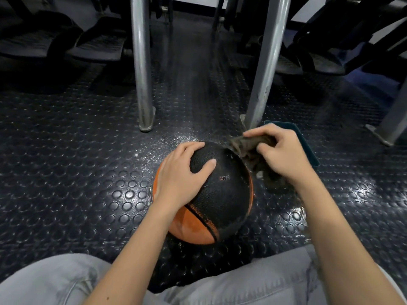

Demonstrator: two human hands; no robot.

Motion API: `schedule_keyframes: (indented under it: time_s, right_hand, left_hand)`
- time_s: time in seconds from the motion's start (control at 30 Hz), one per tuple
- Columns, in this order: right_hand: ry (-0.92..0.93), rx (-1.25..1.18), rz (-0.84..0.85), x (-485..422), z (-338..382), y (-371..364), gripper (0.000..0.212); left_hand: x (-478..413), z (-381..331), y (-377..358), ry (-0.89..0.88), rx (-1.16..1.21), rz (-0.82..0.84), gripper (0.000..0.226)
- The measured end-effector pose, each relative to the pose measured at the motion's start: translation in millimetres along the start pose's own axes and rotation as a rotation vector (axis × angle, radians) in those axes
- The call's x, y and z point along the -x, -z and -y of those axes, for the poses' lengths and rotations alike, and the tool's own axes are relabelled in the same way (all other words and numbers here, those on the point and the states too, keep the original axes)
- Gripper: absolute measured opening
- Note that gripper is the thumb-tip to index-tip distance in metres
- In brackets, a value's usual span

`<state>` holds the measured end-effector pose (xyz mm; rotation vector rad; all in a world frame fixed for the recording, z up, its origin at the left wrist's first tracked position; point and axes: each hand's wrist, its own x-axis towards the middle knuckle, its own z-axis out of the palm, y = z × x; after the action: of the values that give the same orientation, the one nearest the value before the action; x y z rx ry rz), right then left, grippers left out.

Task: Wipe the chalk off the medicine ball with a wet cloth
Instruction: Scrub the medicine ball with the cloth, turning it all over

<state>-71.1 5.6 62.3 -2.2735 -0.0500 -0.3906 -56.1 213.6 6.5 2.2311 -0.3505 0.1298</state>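
Note:
A black and orange medicine ball (222, 194) sits on the studded rubber floor between my knees. My left hand (180, 175) lies spread over its upper left side, palm and fingers pressing on the black panel. My right hand (282, 153) grips a dark brown-grey cloth (248, 150), bunched up, at the ball's upper right edge. One end of the cloth touches the ball's rim; the rest hangs down to the floor beside it. White chalk specks lie on the floor just beyond the ball.
Two metal frame legs (143, 84) (264, 80) stand on the floor just past the ball. A flat dark teal board (308, 150) lies under my right hand. Dark gym equipment and pedals (99, 45) fill the back. My grey-trousered knees (55, 280) frame the bottom.

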Motion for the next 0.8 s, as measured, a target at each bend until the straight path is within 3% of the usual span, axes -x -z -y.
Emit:
schedule_keyframes:
  time_s: [0.03, 0.1, 0.17, 0.2, 0.3, 0.37, 0.43, 0.53, 0.57, 0.63, 0.7, 0.8]
  right_hand:
    - [0.012, -0.030, 0.096, 1, 4, -4, 0.047]
    - [-0.064, 0.142, 0.236, -1, -12, -13, 0.043]
    - [-0.196, 0.428, 0.197, -3, -29, -7, 0.038]
    - [-0.233, 0.453, 0.138, -2, -32, -3, 0.040]
    - [-0.087, 0.061, -0.078, -1, -10, 4, 0.045]
    - [0.043, -0.115, -0.006, 0, 6, -3, 0.045]
    - [0.015, 0.035, 0.114, 2, -2, -18, 0.047]
    - [-0.185, 0.484, 0.049, 0, -24, -10, 0.040]
    - [-0.215, 0.457, -0.017, 0, -25, -3, 0.041]
    - [-0.131, 0.140, -0.135, 0, -13, 3, 0.047]
    - [0.015, -0.109, -0.051, 2, 5, -2, 0.047]
    - [0.025, 0.098, 0.162, 1, -3, -17, 0.046]
  left_hand:
    - [0, 0, 0, 0.002, 0.004, 0.004, 0.053]
    - [-3, 0, 1, 0.001, 0.018, 0.020, 0.052]
    - [-3, -1, 1, -0.007, 0.019, 0.029, 0.047]
    - [-2, 0, 2, -0.010, 0.020, 0.027, 0.047]
    - [0, 3, 3, 0.002, 0.036, 0.000, 0.055]
    - [0, 4, 4, 0.012, 0.043, -0.002, 0.058]
    - [-1, 3, 4, 0.011, 0.054, 0.008, 0.058]
    - [-2, 1, 2, -0.002, 0.047, 0.016, 0.055]
    - [-2, 1, 1, -0.007, 0.045, 0.016, 0.053]
    - [-1, 3, 0, -0.011, 0.044, -0.003, 0.053]
    - [0, 3, 0, -0.007, 0.036, -0.004, 0.055]
    - [0, 0, 1, -0.020, 0.036, 0.020, 0.054]
